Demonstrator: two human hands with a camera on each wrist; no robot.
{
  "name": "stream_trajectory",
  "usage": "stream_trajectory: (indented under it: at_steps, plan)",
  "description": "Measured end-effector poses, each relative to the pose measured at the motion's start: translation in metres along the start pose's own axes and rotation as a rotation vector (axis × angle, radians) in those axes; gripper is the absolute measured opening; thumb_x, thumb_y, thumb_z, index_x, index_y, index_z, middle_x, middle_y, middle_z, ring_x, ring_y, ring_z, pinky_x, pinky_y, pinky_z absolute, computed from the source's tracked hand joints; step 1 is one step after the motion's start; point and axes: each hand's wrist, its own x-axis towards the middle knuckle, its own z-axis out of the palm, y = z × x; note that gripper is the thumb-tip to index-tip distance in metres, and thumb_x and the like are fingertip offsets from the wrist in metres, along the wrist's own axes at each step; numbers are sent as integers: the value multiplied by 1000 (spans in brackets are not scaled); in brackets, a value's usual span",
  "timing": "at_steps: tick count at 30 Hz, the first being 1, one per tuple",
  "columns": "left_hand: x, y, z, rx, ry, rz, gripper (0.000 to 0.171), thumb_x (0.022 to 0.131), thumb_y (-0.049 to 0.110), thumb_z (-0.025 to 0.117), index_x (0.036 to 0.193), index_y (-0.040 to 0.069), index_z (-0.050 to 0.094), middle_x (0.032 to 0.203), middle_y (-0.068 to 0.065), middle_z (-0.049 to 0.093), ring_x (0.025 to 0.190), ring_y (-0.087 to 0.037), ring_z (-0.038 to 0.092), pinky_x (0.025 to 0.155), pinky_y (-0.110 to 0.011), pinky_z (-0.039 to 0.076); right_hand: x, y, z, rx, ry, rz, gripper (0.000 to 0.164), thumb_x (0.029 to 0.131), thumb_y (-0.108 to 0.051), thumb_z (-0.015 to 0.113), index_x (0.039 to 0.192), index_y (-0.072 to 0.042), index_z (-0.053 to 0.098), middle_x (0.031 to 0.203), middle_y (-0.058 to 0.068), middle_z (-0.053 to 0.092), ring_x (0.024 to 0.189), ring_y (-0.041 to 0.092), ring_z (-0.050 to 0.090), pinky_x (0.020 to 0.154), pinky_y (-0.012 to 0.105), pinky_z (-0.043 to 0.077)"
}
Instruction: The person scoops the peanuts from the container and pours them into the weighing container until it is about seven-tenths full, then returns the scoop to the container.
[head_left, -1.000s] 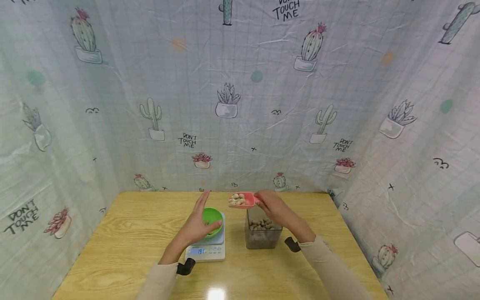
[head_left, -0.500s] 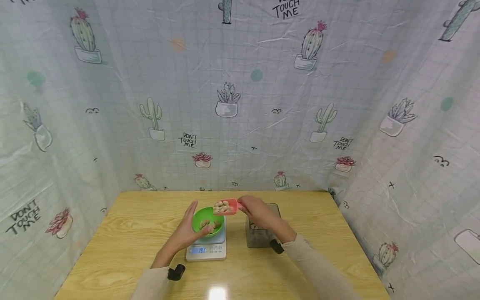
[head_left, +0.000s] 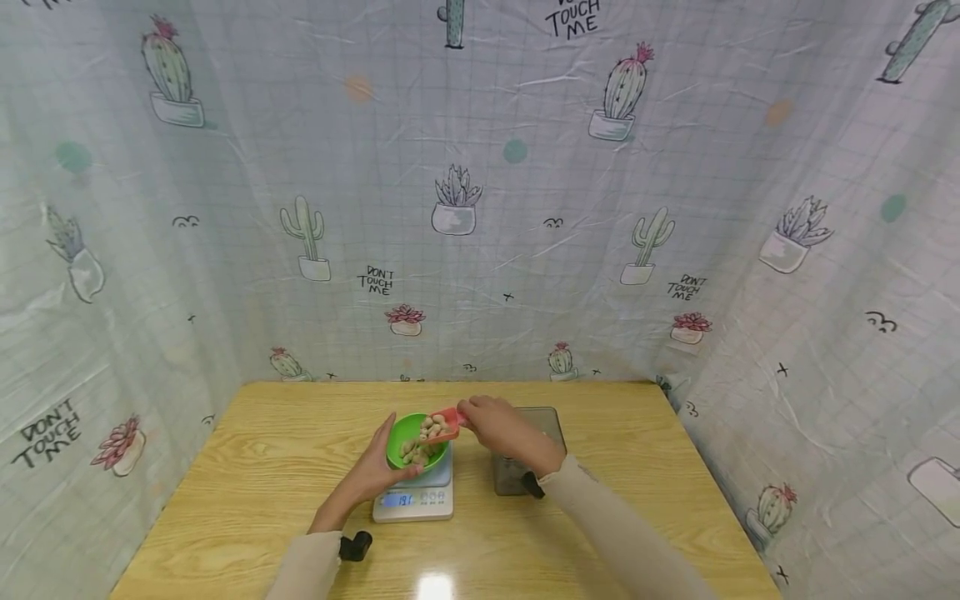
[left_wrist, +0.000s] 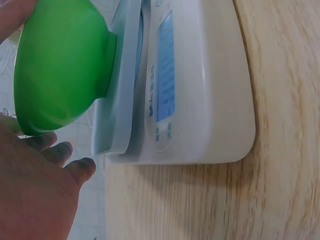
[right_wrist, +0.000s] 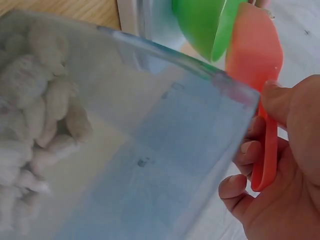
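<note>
My left hand spans the left side of a green bowl, its thumb at the near rim and its fingers at the far side. Peanuts lie in the bowl, which stands on the platform of a white kitchen scale. In my right hand is a red scoop, gripped by its handle. The scoop tilts over the bowl's right rim with peanuts at its lip. In the left wrist view, the left fingertips stay close to the bowl's outer wall.
A clear grey bin stands right of the scale, partly under my right forearm. More peanuts fill part of it. The wooden table ends at a cactus-print curtain behind and at the sides.
My right hand has moved left with the filled scoop, from above the bin to the bowl, and tilted it. My left hand has come round the bowl. More peanuts show in the bowl.
</note>
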Motion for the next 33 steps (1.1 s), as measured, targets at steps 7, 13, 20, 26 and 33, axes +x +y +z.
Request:
stream_trajectory:
  at_steps: [7,13,20,26,33]
  plan:
    - [0,-4,0,15,-3,3,117,79,48,79,159,9,4,163,-24,11,145,-51,22,111,-68,27,16,-14,-9,-214,-61,-55,21,103,-31,50,120,-22,59,102,-3,65,88,13,62,72,31,48]
    - [1,-2,1,0,-10,3,116,78,45,81,159,6,6,162,-24,12,145,-50,24,111,-67,27,21,-20,-25,-408,-79,-91,21,101,-23,55,121,-22,61,106,-2,67,96,15,65,78,32,53]
    - [3,-3,3,-11,-2,25,116,77,42,82,158,5,7,161,-25,16,141,-48,34,110,-65,31,20,-21,-50,-496,-128,-100,30,98,-17,60,128,-24,60,116,-2,67,109,15,64,93,36,53]
    - [3,-2,1,3,-3,30,117,77,43,82,158,6,6,162,-24,12,141,-49,32,110,-65,30,11,-16,-62,-451,-84,-107,28,100,-17,57,126,-24,61,115,-2,68,108,16,64,94,36,51]
    - [0,7,-7,30,14,58,114,81,44,78,159,13,0,165,-19,2,147,-50,19,110,-69,27,0,-3,-58,-368,4,-140,18,103,-23,52,118,-20,60,107,-3,66,97,15,64,84,34,51]
